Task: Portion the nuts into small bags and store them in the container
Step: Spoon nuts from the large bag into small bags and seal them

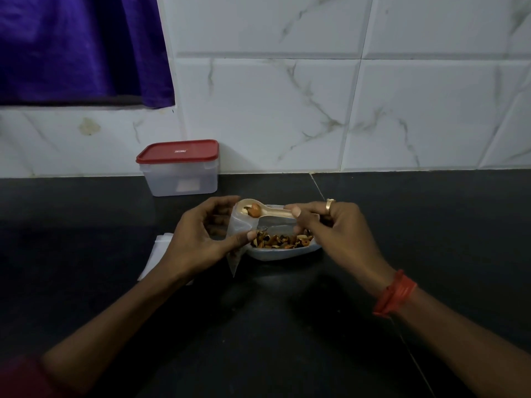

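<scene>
Head view showed 1 red-lidded container (178,168) at the worktop's (416,239) back edge. The left hand (201,234) pinched 1 small bag (240,229), hiding the left end of 1 tray (287,255) of nuts (283,241). The right hand (330,225) pinched 1 loaded spoon (258,209) above the bag.

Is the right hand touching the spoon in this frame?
Touching. The head view shows the right hand pinching the spoon by its handle, its bowl over the bag the left hand holds.
</scene>
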`<state>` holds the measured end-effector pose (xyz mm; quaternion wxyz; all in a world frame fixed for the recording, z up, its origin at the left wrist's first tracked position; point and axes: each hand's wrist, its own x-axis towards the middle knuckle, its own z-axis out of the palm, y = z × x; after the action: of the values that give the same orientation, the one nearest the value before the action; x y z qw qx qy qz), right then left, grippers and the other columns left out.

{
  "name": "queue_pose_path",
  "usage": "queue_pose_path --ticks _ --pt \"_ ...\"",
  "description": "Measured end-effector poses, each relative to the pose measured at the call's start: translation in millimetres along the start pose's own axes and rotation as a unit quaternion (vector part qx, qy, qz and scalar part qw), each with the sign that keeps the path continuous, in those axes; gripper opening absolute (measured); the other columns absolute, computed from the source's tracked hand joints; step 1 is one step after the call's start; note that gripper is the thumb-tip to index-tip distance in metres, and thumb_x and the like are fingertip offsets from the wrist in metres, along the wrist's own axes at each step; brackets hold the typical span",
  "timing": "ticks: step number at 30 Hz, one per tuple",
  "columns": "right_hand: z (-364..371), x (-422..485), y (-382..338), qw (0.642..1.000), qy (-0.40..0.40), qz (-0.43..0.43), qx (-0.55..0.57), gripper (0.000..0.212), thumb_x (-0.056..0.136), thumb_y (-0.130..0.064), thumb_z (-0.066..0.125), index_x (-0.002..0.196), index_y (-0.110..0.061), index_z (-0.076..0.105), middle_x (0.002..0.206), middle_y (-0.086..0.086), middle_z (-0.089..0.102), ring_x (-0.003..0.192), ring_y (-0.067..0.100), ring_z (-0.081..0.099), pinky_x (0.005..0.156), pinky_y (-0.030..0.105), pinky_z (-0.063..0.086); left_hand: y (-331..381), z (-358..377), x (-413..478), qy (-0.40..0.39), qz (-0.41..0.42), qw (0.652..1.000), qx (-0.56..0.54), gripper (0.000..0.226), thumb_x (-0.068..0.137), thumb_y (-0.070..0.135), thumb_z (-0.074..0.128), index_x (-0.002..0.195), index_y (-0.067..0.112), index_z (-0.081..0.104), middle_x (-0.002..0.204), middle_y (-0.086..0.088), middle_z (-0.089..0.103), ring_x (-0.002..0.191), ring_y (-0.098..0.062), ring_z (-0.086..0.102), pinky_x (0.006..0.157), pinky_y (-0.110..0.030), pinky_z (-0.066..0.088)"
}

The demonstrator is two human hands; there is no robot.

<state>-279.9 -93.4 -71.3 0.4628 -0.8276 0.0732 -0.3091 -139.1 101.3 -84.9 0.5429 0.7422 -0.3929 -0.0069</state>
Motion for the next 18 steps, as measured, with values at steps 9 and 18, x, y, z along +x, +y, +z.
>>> queue_pose_path --ticks 9,18 --pt "8 -5 7 0.964 0.068 -0.183 -0.18 0.037 0.09 -0.041 0.066 0.126 -0.044 0.063 0.082 -0.02 0.07 0.078 0.016 0.054 0.076 0.033 0.043 0 -1 0 0.013 -0.028 0.998 -0.061 0.075 0.06 0.036 0.081 0.13 0.024 0.06 0.118 0.004 0.068 0.108 -0.005 0.066 0.085 -0.022 0.057" --pt "-10 6 14 0.974 0.151 -0.116 -0.124 0.014 0.088 -0.03 0.068 0.099 -0.033 0.077 0.075 -0.011 0.073 0.069 0.007 0.068 0.07 0.041 0.058 1 -3 0 0.016 -0.03 0.996 -0.087 0.074 0.062 0.031 0.08 0.133 0.023 0.058 0.12 0.005 0.067 0.109 -0.005 0.066 0.085 -0.02 0.056"
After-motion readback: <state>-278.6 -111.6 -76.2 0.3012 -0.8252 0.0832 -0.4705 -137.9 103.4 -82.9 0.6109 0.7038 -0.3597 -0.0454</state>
